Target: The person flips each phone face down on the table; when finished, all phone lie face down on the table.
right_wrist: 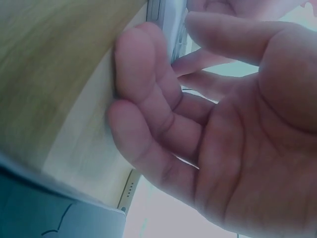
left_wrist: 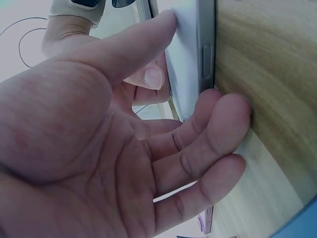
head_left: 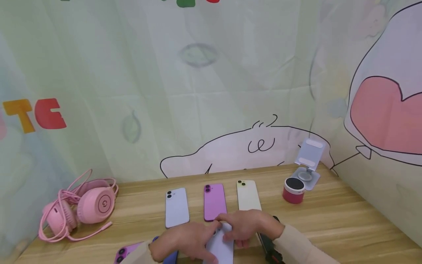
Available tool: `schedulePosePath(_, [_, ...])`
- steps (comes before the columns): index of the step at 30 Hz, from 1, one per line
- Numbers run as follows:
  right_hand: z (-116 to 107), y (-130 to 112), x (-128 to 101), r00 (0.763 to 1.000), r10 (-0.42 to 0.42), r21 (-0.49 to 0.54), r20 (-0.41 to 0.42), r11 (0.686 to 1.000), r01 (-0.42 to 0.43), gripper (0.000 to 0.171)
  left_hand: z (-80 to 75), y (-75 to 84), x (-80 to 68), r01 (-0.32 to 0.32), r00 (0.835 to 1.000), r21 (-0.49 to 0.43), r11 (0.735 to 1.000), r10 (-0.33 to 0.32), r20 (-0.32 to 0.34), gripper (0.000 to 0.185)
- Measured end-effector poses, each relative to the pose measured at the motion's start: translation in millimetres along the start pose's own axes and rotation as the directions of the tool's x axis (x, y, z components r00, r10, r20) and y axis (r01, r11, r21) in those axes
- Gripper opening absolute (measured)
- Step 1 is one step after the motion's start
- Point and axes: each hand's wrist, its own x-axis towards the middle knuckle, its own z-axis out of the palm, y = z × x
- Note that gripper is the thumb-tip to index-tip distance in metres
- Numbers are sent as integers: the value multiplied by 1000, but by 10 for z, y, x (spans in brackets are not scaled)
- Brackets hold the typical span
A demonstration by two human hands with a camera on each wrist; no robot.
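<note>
A pale white phone (head_left: 221, 246) lies back side up on the wooden table, its far end between both hands. The left hand (head_left: 192, 239) holds its left side, thumb over the back and fingertips low at the edge; the left wrist view shows the thumb (left_wrist: 148, 42) on the phone's back (left_wrist: 184, 64). From the right, the right hand (head_left: 244, 224) holds the phone's far right part, thumb on the back. In the right wrist view its curled fingers (right_wrist: 136, 64) are at the phone's side edge (right_wrist: 154, 12), touching the table. The palms hide part of the phone.
Behind stand a light blue phone (head_left: 177, 208), a pink phone (head_left: 214, 201) and a cream phone (head_left: 248, 196). A purple phone (head_left: 123, 253), blue phone (head_left: 170, 258) and dark object (head_left: 268, 247) lie near the forearms. Pink headphones (head_left: 95, 205), a red-white cylinder (head_left: 293, 192) and a stand (head_left: 309, 157) flank them.
</note>
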Motion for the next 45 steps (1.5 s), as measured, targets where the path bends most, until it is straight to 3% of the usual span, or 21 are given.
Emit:
schedulePosePath(3, [-36,-164,-165,1000,2,38,6,999,-2,42,-4,-20,19,6,1000,-42,999,-6,13,93])
schedulePosePath(6, [-136,-312,-313,1000,-3,12,18,1000,3,44,-142,219,-109,68,997,-74,995,-65,41,90])
schedulePosePath(7, [-177,-311,-330,1000,-15,-4,16,1000,15,45,-164,214,-115,77,996,-94,993,-72,49,90])
schedulePosePath(10, [-269,-318,-398,998,-64,-77,-22,995,62,45,-386,644,-388,121,993,-101,988,-121,6,77])
schedulePosePath(12, [-289,-341,-456,995,-71,-92,-70,994,65,45,-445,762,-475,100,993,-114,988,-105,-46,70])
schedulePosePath(15, [-337,-341,-524,996,-58,-76,-74,996,52,48,-470,815,-503,66,991,-109,992,-77,-108,66])
schedulePosePath(18, [-409,-319,-583,997,-34,-65,-69,997,30,50,-476,840,-462,60,991,-105,993,-72,-116,67])
schedulePosePath(24, [-478,-255,-710,996,-20,-124,-84,992,10,47,-454,947,-335,24,993,43,999,-18,-121,70])
schedulePosePath(35, [-452,17,-871,995,61,-95,-81,993,-69,44,-389,1099,-40,7,999,225,974,3,-44,74])
schedulePosePath(45, [-487,513,-869,991,91,-108,-96,989,-101,40,-310,1321,134,14,1000,248,969,-14,-3,71])
